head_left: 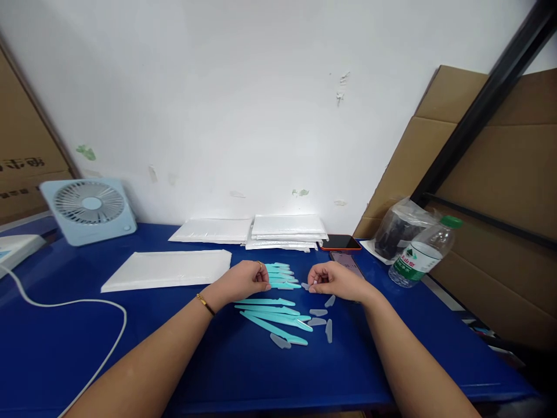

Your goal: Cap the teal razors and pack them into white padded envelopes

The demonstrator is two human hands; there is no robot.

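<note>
My left hand (242, 283) pinches a turquoise eyebrow razor (288, 285), its blade end pointing right. My right hand (334, 278) is closed, fingertips holding a small translucent blade cap (305, 286) just off that razor's tip; whether they touch is unclear. Behind the left fingers lies a row of several similar razors (281, 271), partly hidden by that hand. Closer to me, more turquoise razors (274, 334) fan out across the blue table. Loose translucent caps (329, 331) are scattered to their right, and another cap (279, 341) sits by the nearest razor.
Flat white packets (287, 225) are stacked along the wall, with another white packet (169, 270) at left. A blue fan (90, 209) and a white cable (124, 325) lie farther left. Phones (342, 242), a bagged dark object (394, 235) and a water bottle (420, 258) stand right.
</note>
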